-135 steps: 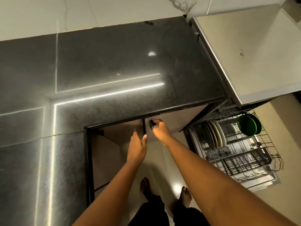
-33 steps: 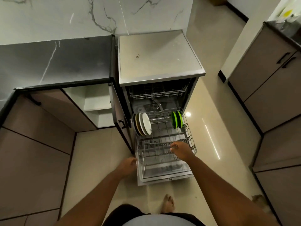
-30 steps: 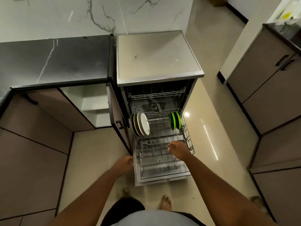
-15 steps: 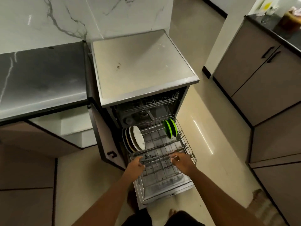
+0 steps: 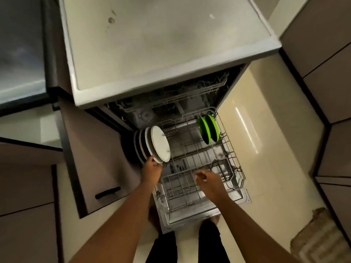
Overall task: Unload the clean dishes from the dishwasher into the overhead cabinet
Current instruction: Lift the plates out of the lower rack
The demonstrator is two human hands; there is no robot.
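Note:
The dishwasher [image 5: 161, 44] stands open with its lower wire rack [image 5: 199, 168] pulled out over the door. Several plates stand upright at the rack's back left: white plates [image 5: 160, 144] in front, dark ones [image 5: 137, 147] behind. Two green plates [image 5: 208, 130] stand at the back right. My left hand [image 5: 152, 168] is at the lower rim of the front white plate, fingers pinching its edge. My right hand [image 5: 207, 182] hovers over the middle of the rack, fingers loosely curled, holding nothing.
A lower cabinet door [image 5: 98, 158] with a black handle [image 5: 107, 192] hangs open just left of the rack. A dark countertop [image 5: 19, 54] lies at the far left. Brown cabinets [image 5: 332, 73] line the right, with a woven mat [image 5: 322, 238] on the tiled floor.
I have stepped closer and leaned over the rack. My left hand moved from the rack's front up to the white plates and took hold of a rim. My right hand stayed above the rack.

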